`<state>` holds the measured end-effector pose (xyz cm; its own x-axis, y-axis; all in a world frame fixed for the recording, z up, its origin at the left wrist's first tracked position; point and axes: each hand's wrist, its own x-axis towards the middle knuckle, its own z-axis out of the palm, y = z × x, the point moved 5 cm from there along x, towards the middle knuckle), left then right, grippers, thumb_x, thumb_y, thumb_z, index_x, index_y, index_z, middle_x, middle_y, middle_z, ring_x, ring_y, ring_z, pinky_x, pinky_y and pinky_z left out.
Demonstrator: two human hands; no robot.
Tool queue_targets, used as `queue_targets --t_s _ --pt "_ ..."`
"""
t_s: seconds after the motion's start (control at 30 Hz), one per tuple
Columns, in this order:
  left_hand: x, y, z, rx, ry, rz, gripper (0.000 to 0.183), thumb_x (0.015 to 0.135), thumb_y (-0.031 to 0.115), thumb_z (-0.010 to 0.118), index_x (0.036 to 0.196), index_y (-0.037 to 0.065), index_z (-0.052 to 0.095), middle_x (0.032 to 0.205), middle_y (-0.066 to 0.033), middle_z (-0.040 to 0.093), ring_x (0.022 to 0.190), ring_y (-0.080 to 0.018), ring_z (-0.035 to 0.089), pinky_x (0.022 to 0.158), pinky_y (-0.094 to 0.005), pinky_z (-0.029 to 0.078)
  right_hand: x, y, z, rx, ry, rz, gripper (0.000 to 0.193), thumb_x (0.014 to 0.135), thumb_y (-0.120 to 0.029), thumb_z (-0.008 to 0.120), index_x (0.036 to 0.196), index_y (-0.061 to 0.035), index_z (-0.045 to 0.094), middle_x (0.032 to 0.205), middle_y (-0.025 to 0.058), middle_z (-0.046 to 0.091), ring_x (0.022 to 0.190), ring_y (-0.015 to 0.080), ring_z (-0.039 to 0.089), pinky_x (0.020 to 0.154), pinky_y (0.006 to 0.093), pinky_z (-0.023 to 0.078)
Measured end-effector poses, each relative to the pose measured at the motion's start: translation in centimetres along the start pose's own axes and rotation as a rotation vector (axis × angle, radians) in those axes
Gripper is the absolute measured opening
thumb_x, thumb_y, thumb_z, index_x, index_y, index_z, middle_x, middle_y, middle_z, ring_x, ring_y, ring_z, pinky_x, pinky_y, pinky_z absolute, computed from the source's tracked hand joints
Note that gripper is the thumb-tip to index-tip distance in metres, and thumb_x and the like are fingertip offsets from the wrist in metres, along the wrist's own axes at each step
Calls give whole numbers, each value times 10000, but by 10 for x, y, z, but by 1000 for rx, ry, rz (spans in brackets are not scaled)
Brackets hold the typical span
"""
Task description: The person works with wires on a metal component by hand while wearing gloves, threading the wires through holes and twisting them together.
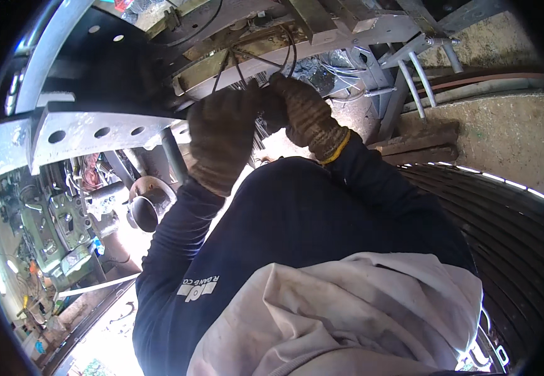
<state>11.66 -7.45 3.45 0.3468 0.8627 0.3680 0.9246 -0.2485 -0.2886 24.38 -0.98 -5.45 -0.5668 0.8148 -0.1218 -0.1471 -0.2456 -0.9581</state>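
Note:
Both of my hands wear brown knit work gloves and meet in front of my chest. My left hand (221, 135) is bent inward, slightly blurred, its fingers curled toward the right one. My right hand (309, 116), with a yellow cuff band, has its fingers closed. A dark shape (272, 109) sits between the gloves; what it is I cannot make out. Thin dark rods or wires (260, 131) show just below it. Black cables (289, 53) loop down behind the hands from a metal frame (203, 75), close to the fingertips.
A grey steel beam with round holes (84, 130) runs on the left. Below it are a round pipe end (148, 203) and a green machine (65, 229). Grey metal bars (417, 84) jut out on the right, before a concrete wall (510, 128) and dark ribbed slats (504, 219).

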Motion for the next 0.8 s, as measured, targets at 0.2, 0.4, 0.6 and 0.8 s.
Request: queue_targets --t_s 0.2,0.4,0.6,0.8 --pt "17 26 -6 -197 -100 -20 251 887 213 604 1109 96 623 800 -48 617 794 -241 646 732 -426 480 -7 -5 -7 -630 148 -241 604 754 -64 773 1318 -36 558 1157 136 687 1102 296 661 944 381 541" --pt "10 15 -6 -149 11 22 233 891 214 597 1091 101 633 804 -58 639 790 -240 645 727 -426 468 -1 2 -9 -726 96 -235 432 852 -69 724 1266 -45 600 1094 98 702 983 237 696 851 357 573" --pt "18 10 -21 -324 -228 -74 201 894 198 583 1054 89 636 798 -89 663 765 -269 683 748 -439 466 7 19 -17 -299 58 -18 297 903 -97 691 1186 -37 626 1074 118 721 971 252 699 850 369 563" --pt "20 11 -5 -392 -5 61 183 886 203 614 1020 81 637 806 -86 670 709 -300 694 669 -447 522 2 17 -10 281 125 199 213 983 -231 638 1106 -57 649 936 47 720 813 150 683 719 324 560"
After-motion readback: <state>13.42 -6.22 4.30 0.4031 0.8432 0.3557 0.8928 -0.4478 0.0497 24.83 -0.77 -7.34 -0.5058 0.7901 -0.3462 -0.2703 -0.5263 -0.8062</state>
